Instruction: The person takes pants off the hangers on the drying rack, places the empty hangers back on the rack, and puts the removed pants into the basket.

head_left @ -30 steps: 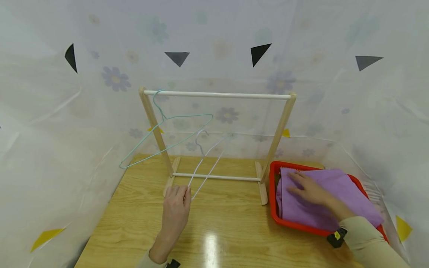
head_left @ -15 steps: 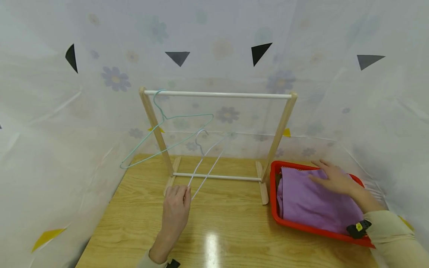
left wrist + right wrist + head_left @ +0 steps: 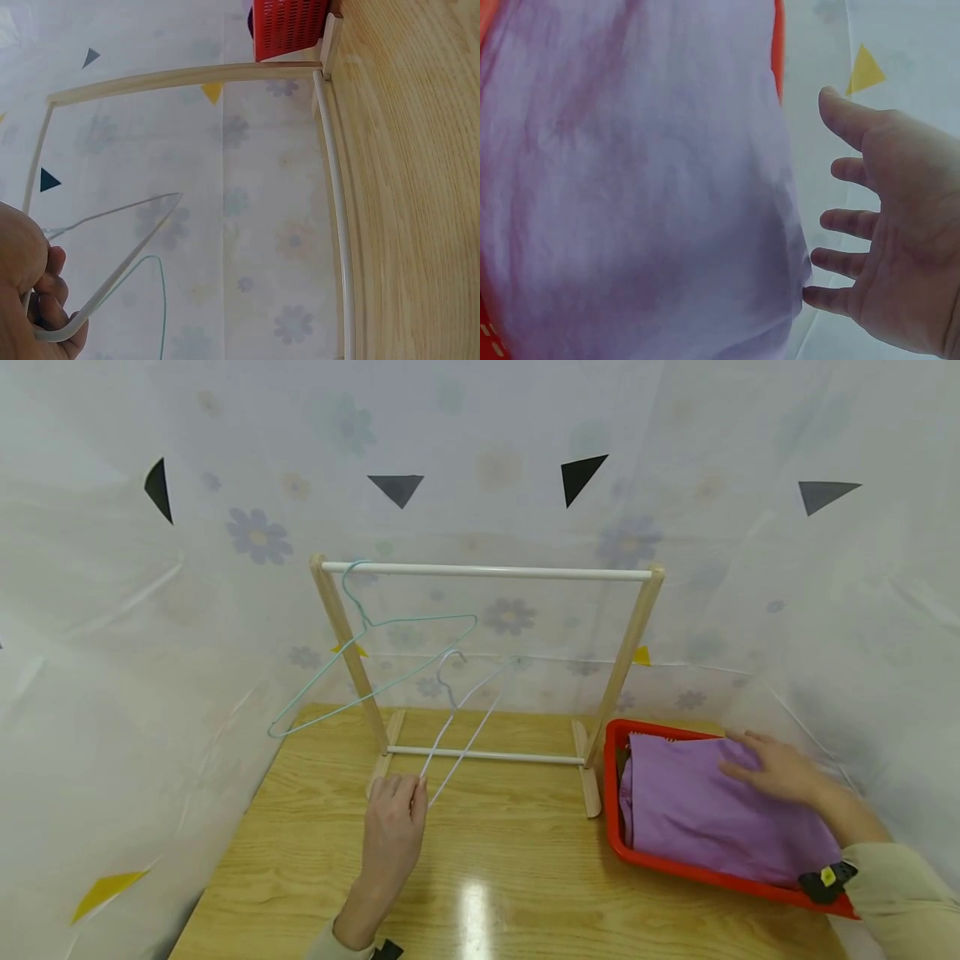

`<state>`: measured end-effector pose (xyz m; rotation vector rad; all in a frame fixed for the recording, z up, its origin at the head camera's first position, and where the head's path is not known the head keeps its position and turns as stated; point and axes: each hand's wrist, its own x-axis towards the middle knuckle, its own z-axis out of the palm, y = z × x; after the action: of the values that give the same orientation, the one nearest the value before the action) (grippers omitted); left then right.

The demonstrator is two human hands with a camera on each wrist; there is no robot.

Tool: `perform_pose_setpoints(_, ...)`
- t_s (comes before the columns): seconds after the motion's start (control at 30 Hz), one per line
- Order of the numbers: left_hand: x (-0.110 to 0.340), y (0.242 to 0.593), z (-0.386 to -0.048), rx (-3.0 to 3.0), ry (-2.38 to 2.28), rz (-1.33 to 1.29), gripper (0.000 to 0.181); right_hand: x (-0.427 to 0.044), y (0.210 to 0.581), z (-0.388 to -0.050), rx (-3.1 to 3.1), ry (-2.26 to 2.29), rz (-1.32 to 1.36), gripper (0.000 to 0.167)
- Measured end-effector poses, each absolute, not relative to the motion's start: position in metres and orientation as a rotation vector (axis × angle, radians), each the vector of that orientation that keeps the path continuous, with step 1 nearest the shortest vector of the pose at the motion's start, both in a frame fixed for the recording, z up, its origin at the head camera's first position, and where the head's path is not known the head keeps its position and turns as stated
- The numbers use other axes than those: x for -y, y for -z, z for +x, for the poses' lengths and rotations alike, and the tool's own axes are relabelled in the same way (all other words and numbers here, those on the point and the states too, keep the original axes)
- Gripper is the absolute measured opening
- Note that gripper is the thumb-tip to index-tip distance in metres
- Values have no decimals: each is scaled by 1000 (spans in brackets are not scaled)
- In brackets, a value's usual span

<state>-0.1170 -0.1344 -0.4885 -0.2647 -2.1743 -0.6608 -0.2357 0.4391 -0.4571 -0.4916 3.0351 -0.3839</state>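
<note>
My left hand [image 3: 393, 827] grips one end of a white wire hanger [image 3: 465, 697], which it holds up in front of the rack with the hook pointing upward. In the left wrist view, the fingers curl round the hanger's corner [image 3: 67, 328]. At the right, my right hand [image 3: 780, 768] is over the far right part of a folded purple cloth [image 3: 697, 802] in a red basket [image 3: 630, 852]. The right wrist view has this hand [image 3: 907, 225] with its fingers spread beside the cloth's edge; the little fingertip is close to the cloth, and contact is unclear.
A wooden rack with a white top bar [image 3: 487, 572] stands on the wooden table [image 3: 525, 877]. From the bar's left end hangs a mint green hanger [image 3: 420, 618]. Pale flower-patterned sheeting [image 3: 480, 443] encloses the back and sides.
My right hand has moved right across the purple cloth, toward the basket's far right side. The cloth's right part now lies further inside the basket. My left hand and the white hanger stay put.
</note>
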Motion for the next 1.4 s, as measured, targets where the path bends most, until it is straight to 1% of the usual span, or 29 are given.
perform_pose_setpoints(0.13,134,489,-117,2173,661,-267,15,-439,465,-232,-3026,349,-515,74)
perform_pose_setpoints(0.37,135,489,-116,2174,663,-269,16,-443,480,-229,-2982,280,-474,81)
perform_pose_setpoints(0.57,135,490,-116,2174,655,-273,16,-444,490,-230,-2950,313,-459,84)
perform_pose_setpoints(0.8,135,490,-117,2169,653,-266,16,-443,497,-227,-2913,352,-451,85)
perform_pose_setpoints(1.4,133,492,-117,2168,665,-265,16,-437,511,-228,-2953,236,-464,83)
